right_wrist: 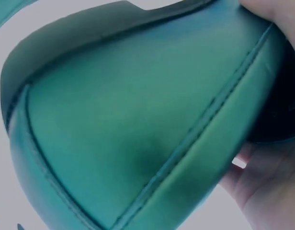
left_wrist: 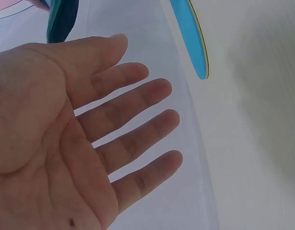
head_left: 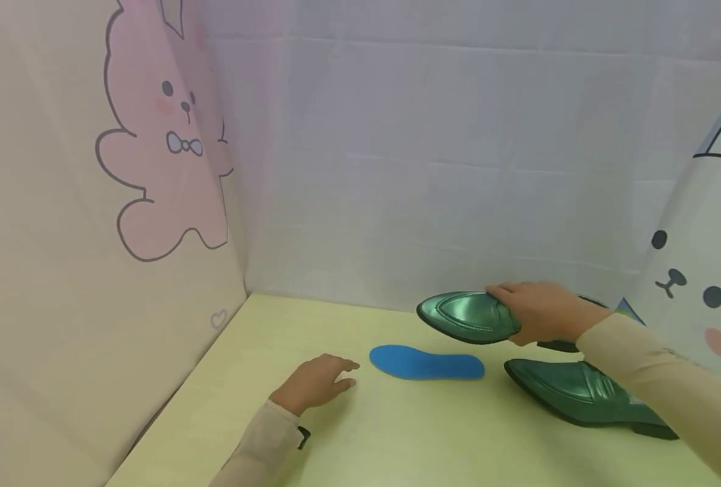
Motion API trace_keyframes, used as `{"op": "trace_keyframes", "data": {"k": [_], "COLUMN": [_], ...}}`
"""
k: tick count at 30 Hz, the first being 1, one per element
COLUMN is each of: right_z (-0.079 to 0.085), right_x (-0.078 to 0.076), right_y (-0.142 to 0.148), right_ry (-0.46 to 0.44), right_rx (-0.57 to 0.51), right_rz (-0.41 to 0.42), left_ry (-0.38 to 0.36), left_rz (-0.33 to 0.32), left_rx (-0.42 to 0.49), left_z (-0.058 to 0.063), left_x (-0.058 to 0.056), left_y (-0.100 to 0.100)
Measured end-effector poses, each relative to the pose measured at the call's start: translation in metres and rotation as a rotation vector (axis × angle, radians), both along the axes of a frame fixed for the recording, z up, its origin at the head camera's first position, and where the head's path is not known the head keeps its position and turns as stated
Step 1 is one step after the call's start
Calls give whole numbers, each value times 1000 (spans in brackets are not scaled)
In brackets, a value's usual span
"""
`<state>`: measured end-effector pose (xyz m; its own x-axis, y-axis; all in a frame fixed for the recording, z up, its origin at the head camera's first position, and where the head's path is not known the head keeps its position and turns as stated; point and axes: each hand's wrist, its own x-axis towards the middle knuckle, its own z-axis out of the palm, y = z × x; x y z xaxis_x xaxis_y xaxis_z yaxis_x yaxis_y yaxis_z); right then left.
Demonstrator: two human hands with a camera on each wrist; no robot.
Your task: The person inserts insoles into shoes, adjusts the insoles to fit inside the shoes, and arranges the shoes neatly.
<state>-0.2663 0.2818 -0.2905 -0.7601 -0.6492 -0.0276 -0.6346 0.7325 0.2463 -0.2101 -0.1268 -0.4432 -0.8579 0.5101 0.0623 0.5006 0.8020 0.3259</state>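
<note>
My right hand (head_left: 540, 311) grips a shiny green loafer (head_left: 473, 316) around its middle, toe pointing left, held above the table toward the back. In the right wrist view the shoe's stitched green side (right_wrist: 128, 115) fills most of the picture, with the fingers at its right edge. A second green loafer (head_left: 579, 389) rests on the table below my right forearm. Between the hands lies a flat blue insole (head_left: 427, 363). Just left of its rounded wide end, my left hand (head_left: 316, 382) hovers with fingers extended and nothing in it; its bare palm (left_wrist: 37, 120) shows in the left wrist view.
The pale yellow table (head_left: 397, 439) meets a white cloth backdrop (head_left: 427, 169) at the back. A cloth wall with a pink rabbit (head_left: 166, 169) stands at left, another with a bear face (head_left: 689, 284) at right. Something blue and green peeks out behind the right wrist.
</note>
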Motion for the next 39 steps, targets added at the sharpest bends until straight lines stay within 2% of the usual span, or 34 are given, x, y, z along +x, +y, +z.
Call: {"op": "trace_keyframes", "data": {"k": [7, 14, 20, 24, 30, 36, 39], "right_z": [-6, -12, -29, -44, -63, -79, -88], "right_x": [-24, -48, -66, -76, -84, -90, -91], "right_y": [37, 72, 101, 114, 130, 140, 145], "right_ry": [9, 25, 50, 16, -59, -68, -103], "right_rx": [-31, -59, -53, -58, -73, -63, -54], "right_rz": [-59, -106, -105, -137, -191, -186, -188], "left_ry": [-27, -13, -16, -11, -17, -12, -8], "left_rz": [4, 10, 15, 16, -4, 2, 6], "left_rx": [-8, -11, -12, -19, -29, -24, -23], "left_z": [-3, -1, 2, 0, -4, -4, -3], "left_x": [0, -3, -3, -5, -10, -10, -10], "left_y": [0, -1, 2, 3, 8, 11, 10]}}
